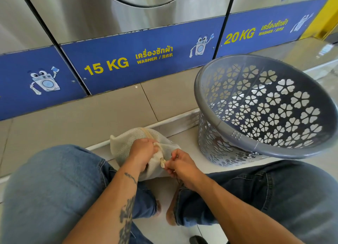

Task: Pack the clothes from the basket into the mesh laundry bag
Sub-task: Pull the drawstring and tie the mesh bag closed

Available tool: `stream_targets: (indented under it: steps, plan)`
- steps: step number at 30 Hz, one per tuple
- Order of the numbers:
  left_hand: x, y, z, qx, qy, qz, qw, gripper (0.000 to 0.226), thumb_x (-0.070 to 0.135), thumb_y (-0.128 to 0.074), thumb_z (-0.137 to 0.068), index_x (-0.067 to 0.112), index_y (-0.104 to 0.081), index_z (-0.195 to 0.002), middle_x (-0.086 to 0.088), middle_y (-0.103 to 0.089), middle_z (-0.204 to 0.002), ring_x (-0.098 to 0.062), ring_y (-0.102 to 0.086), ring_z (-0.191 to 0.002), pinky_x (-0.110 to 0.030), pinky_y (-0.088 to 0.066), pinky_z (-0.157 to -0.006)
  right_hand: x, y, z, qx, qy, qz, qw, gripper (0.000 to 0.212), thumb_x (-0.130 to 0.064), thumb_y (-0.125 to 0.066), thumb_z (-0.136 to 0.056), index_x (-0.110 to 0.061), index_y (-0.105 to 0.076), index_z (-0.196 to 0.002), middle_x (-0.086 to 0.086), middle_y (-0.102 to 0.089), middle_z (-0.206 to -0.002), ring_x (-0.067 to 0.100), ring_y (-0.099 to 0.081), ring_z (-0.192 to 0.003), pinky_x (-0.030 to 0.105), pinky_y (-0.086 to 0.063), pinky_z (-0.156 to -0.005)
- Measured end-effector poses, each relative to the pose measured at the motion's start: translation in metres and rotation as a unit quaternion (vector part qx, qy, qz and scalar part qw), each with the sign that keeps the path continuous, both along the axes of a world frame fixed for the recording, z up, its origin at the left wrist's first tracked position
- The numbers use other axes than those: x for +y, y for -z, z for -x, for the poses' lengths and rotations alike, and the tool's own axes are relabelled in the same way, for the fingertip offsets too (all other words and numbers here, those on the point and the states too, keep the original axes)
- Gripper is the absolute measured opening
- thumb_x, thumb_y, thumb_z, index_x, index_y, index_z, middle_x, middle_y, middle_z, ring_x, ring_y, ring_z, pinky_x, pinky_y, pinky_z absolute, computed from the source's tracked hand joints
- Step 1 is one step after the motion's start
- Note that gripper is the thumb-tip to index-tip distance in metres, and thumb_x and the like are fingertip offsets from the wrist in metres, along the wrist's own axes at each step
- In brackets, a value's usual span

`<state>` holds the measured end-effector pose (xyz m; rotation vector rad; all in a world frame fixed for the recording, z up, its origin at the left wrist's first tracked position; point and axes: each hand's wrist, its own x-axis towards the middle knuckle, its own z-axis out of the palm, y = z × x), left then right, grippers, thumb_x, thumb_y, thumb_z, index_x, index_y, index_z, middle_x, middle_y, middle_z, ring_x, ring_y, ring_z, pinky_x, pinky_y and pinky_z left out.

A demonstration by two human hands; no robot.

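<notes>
A cream mesh laundry bag (pixel 126 143), bulging and full, rests on the floor between my knees. My left hand (pixel 142 153) grips the bag's top at its zipper seam. My right hand (pixel 180 164) pinches the zipper end of the bag at its near side. To the right stands a grey plastic basket (pixel 237 132) with flower-shaped cutouts, tilted toward me; no clothes show inside it.
Washing machines with blue "15 KG" (pixel 107 66) and "20 KG" (pixel 239 35) panels stand on a tiled step (pixel 91 115) right behind the bag. My knees in blue jeans (pixel 45 179) flank the bag. A dark object (pixel 197 240) lies at the bottom edge.
</notes>
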<state>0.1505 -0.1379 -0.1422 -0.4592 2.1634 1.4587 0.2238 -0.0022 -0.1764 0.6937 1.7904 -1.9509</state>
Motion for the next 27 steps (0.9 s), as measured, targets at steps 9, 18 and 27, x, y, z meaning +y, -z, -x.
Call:
stream_targets:
  steps: [9, 18, 27]
  plan:
    - [-0.015, -0.027, 0.015, 0.115, 0.021, -0.056, 0.992, 0.030, -0.002, -0.062, -0.084, 0.023, -0.078, -0.080, 0.000, -0.070, -0.081, -0.017, -0.056, -0.073, -0.029, -0.044, -0.066, 0.013, 0.003, -0.012, 0.010, -0.023, -0.148, 0.989, 0.023, -0.003, -0.059, -0.082, -0.023, -0.056, -0.093, 0.004, -0.068, -0.086, 0.020, -0.059, -0.069, 0.035, -0.051, -0.061]
    - [-0.088, -0.018, 0.007, 0.069, 0.085, 0.157, 0.981, 0.031, 0.003, -0.051, -0.085, 0.019, -0.077, -0.082, 0.011, -0.067, -0.091, -0.010, -0.060, -0.088, -0.028, -0.045, -0.079, 0.019, 0.016, 0.067, 0.045, 0.043, -0.343, 0.937, 0.027, -0.016, -0.060, -0.088, -0.028, -0.054, -0.113, 0.006, -0.054, -0.125, 0.029, -0.054, -0.112, 0.045, -0.050, -0.096]
    - [-0.111, 0.042, -0.009, -0.143, 0.008, 0.111, 0.984, 0.094, 0.054, -0.067, -0.074, 0.046, -0.013, -0.150, -0.008, -0.008, -0.161, -0.034, -0.020, -0.145, -0.049, -0.021, -0.117, 0.024, 0.075, 0.074, -0.130, -0.124, -0.242, 0.953, 0.078, -0.049, -0.059, -0.094, -0.018, -0.022, -0.156, 0.015, -0.033, -0.158, 0.038, -0.042, -0.136, 0.049, -0.037, -0.113]
